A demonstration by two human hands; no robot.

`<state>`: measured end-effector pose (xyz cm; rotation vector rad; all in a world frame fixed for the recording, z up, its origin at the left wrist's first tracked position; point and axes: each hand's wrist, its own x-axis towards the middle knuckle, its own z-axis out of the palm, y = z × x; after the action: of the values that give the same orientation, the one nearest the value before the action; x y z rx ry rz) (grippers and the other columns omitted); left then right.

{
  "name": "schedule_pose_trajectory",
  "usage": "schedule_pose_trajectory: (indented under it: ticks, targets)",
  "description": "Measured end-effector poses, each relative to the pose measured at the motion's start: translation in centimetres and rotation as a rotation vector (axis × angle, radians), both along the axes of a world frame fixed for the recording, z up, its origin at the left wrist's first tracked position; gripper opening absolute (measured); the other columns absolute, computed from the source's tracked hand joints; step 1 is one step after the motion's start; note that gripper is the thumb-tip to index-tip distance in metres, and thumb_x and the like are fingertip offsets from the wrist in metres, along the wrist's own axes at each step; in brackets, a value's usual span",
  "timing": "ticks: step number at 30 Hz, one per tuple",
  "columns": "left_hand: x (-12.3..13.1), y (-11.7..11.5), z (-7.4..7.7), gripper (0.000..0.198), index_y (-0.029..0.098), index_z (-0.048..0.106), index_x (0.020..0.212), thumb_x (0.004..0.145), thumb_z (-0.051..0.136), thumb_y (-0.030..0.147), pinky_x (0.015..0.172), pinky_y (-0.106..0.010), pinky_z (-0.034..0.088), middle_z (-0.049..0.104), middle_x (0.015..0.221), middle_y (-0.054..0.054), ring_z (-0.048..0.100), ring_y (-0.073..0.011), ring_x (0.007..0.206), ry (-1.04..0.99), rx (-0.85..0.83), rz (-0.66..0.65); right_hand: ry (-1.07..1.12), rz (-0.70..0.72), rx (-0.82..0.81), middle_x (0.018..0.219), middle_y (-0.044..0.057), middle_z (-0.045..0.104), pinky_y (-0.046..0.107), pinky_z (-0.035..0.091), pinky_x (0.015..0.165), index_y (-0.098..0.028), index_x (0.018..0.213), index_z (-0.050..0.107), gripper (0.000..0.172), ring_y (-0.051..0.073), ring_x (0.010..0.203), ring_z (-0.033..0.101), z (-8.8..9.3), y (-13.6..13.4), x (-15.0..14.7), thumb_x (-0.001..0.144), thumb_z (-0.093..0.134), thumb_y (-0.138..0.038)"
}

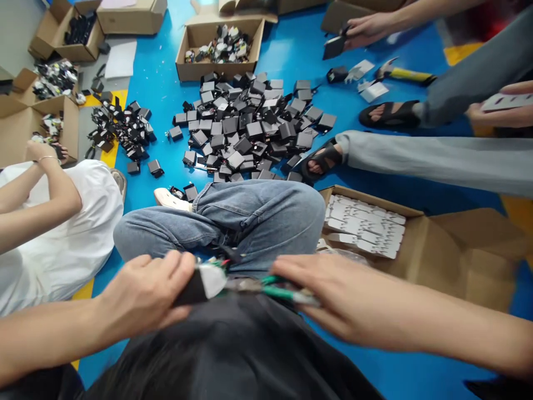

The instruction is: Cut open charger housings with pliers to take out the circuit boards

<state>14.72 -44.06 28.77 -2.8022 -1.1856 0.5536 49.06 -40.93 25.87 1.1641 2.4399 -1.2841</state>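
Note:
In the head view my left hand [152, 289] is closed around a small black box-shaped device [194, 290]. A white piece and some coloured wires show at the device's right end. My right hand [328, 289] grips green-handled pliers [277, 290], whose metal jaws point left at the wired end. Blur hides whether the jaws touch the wires. Both hands are low, over my lap. Beyond my crossed legs a large heap of similar black devices [245, 128] lies on the blue floor.
Cardboard boxes with parts [219, 70] stand at the back and left. At right, an opened carton [420, 250] holds white pieces [362, 222]. A yellow-handled hammer [410, 76] lies near another person's feet. People sit at left and right, handling parts.

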Motion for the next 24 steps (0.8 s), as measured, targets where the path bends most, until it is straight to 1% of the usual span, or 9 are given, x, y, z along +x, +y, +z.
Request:
schedule_pose_trajectory:
  ticks: [3, 4, 6, 9, 11, 14, 16, 21, 24]
  targets:
    - [-4.3, 0.1, -1.5, 0.052, 0.015, 0.048, 0.121, 0.089, 0.041, 0.055, 0.046, -0.03, 0.036, 0.069, 0.083, -0.009, 0.066, -0.0261, 0.058, 0.163, 0.026, 0.416, -0.09, -0.344, 0.079, 0.084, 0.012, 0.069, 0.036, 0.045, 0.056, -0.031, 0.093, 0.061, 0.019, 0.026, 0.069, 0.064, -2.4, 1.0, 4.7, 0.083, 0.045, -0.033]
    - [-5.3, 0.3, -2.2, 0.058, 0.014, 0.046, 0.124, 0.087, 0.041, 0.059, 0.046, -0.031, 0.037, 0.07, 0.084, -0.01, 0.067, -0.029, 0.059, 0.159, 0.045, 0.531, -0.107, -0.392, 0.07, 0.084, 0.012, 0.069, 0.036, 0.045, 0.057, -0.03, 0.094, 0.061, 0.02, 0.026, 0.07, 0.064, -3.0, 1.5, 5.6, 0.083, 0.045, -0.036]
    - [-6.3, 0.8, -3.8, 0.067, 0.015, 0.041, 0.129, 0.084, 0.041, 0.065, 0.052, -0.035, 0.044, 0.071, 0.089, -0.011, 0.069, -0.033, 0.068, 0.051, 0.023, 0.664, -0.088, -0.433, 0.059, 0.085, 0.011, 0.068, 0.036, 0.045, 0.06, -0.027, 0.093, 0.061, 0.023, 0.026, 0.072, 0.063, -3.8, 2.4, 6.2, 0.083, 0.045, -0.041]
    - [-5.3, 2.0, -6.4, 0.071, 0.016, 0.04, 0.13, 0.082, 0.044, 0.068, 0.064, -0.038, 0.05, 0.07, 0.095, -0.011, 0.07, -0.0341, 0.079, -0.206, -0.05, 0.725, 0.047, -0.471, 0.055, 0.085, 0.008, 0.067, 0.034, 0.045, 0.064, -0.022, 0.091, 0.061, 0.024, 0.024, 0.074, 0.061, -4.4, 3.9, 4.4, 0.081, 0.046, -0.039]
    - [-4.1, 3.0, -8.1, 0.071, 0.017, 0.04, 0.129, 0.08, 0.046, 0.069, 0.069, -0.039, 0.052, 0.069, 0.102, -0.013, 0.069, -0.0339, 0.087, -0.358, -0.097, 0.748, 0.154, -0.568, 0.014, 0.079, 0.004, 0.064, 0.031, 0.044, 0.064, -0.021, 0.091, 0.059, 0.022, 0.02, 0.069, 0.059, -5.0, 5.0, 2.7, 0.077, 0.047, -0.034]
    - [-2.5, 5.2, -10.7, 0.07, 0.018, 0.04, 0.127, 0.078, 0.052, 0.067, 0.08, -0.042, 0.052, 0.066, 0.112, -0.014, 0.067, -0.0328, 0.099, -0.586, -0.153, 0.748, 0.34, -0.742, -0.138, 0.064, -0.002, 0.055, 0.028, 0.041, 0.057, -0.02, 0.09, 0.057, 0.022, 0.015, 0.057, 0.053, -6.8, 6.8, 0.8, 0.071, 0.049, -0.029]
    - [-1.6, 7.1, -12.0, 0.069, 0.019, 0.04, 0.127, 0.077, 0.055, 0.065, 0.085, -0.042, 0.051, 0.064, 0.116, -0.014, 0.065, -0.0314, 0.103, -0.717, -0.181, 0.735, 0.484, -0.802, -0.258, 0.06, -0.004, 0.052, 0.026, 0.04, 0.055, -0.02, 0.09, 0.056, 0.023, 0.014, 0.054, 0.051, -8.2, 7.7, -0.3, 0.068, 0.051, -0.027]
    - [1.0, 12.3, -13.6, 0.075, 0.019, 0.038, 0.13, 0.075, 0.057, 0.067, 0.084, -0.041, 0.051, 0.064, 0.114, -0.013, 0.065, -0.0315, 0.102, -0.795, -0.219, 0.739, 0.822, -0.87, -0.508, 0.068, -0.003, 0.055, 0.025, 0.041, 0.055, -0.019, 0.088, 0.058, 0.024, 0.012, 0.057, 0.052, -10.0, 9.4, -2.7, 0.065, 0.057, -0.023]
    - [2.0, 13.9, -13.9, 0.077, 0.018, 0.036, 0.133, 0.078, 0.052, 0.068, 0.086, -0.042, 0.05, 0.064, 0.118, -0.016, 0.064, -0.0344, 0.107, -0.738, -0.195, 0.766, 1.059, -1.073, -0.615, 0.069, -0.001, 0.056, 0.026, 0.044, 0.053, -0.016, 0.086, 0.059, 0.025, 0.013, 0.057, 0.053, -10.1, 11.6, -2.7, 0.062, 0.056, -0.014]
